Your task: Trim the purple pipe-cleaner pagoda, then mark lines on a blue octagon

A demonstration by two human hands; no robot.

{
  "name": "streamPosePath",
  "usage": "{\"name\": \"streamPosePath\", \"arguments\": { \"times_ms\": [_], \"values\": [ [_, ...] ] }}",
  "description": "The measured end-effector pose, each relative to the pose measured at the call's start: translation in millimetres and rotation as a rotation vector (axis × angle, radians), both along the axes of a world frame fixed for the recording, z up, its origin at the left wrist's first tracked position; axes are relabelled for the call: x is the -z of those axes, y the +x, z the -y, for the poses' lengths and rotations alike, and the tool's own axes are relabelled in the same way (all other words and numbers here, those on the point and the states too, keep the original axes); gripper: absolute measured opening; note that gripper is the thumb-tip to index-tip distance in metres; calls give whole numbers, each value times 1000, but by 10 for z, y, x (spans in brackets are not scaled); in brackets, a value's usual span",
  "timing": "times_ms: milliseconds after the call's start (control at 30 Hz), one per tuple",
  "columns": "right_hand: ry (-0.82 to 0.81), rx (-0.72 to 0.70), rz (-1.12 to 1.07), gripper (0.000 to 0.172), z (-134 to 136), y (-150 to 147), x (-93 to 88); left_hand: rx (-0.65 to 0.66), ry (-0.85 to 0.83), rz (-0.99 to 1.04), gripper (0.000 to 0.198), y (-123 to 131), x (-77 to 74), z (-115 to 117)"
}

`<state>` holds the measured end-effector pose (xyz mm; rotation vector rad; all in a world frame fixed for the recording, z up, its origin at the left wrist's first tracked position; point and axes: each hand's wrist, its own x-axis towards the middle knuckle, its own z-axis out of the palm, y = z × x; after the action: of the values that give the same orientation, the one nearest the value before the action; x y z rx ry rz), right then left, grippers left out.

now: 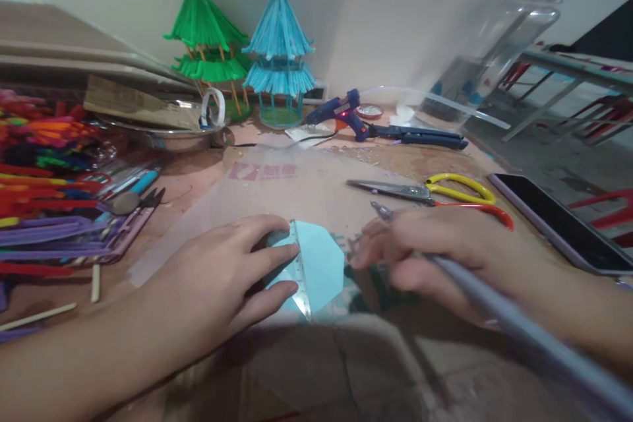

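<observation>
A light blue paper piece (321, 264) lies on the worktable in front of me. A clear ruler (300, 277) rests across it. My left hand (227, 277) presses flat on the ruler and paper, fingers spread. Just right of the paper, my right hand (440, 250) is closed around a long grey pen-like tool (519, 330) that runs toward the lower right corner; its tip is hidden by my fingers.
Scissors with yellow and red handles (435, 194) lie behind my right hand. A phone (554, 221) is at the right. A blue glue gun (346, 115), green (208, 39) and blue (279, 46) stick pavilions stand at the back. Coloured sticks (44, 171) pile at left.
</observation>
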<state>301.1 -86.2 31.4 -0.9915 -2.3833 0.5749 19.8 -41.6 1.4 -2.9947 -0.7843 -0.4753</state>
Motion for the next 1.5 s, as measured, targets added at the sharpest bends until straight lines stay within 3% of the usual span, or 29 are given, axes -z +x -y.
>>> {"name": "streamPosePath", "arguments": {
  "times_ms": [133,267,367,533,667,800,1167,1500],
  "values": [
    [-172,76,-278,57,-7,15,-115,20,-24,-8,38,19,4,-11],
    [-251,182,-277,27,-252,-225,-111,52,2,35,39,28,41,-26],
    [-404,180,-266,10,-505,-455,-57,87,53,70,40,27,83,-32],
    [-521,151,-336,17,-740,-633,140,74,68,100,34,44,77,-19],
    [-403,195,-371,28,-748,-624,266,30,10,108,30,74,50,-1],
    [-270,245,-342,28,-730,-615,281,-5,-6,108,28,91,52,6],
    [-254,253,-314,29,-748,-632,268,15,89,102,27,105,74,-7],
    [-266,253,-297,29,-755,-640,271,8,58,118,22,109,56,-3]
  ]
}}
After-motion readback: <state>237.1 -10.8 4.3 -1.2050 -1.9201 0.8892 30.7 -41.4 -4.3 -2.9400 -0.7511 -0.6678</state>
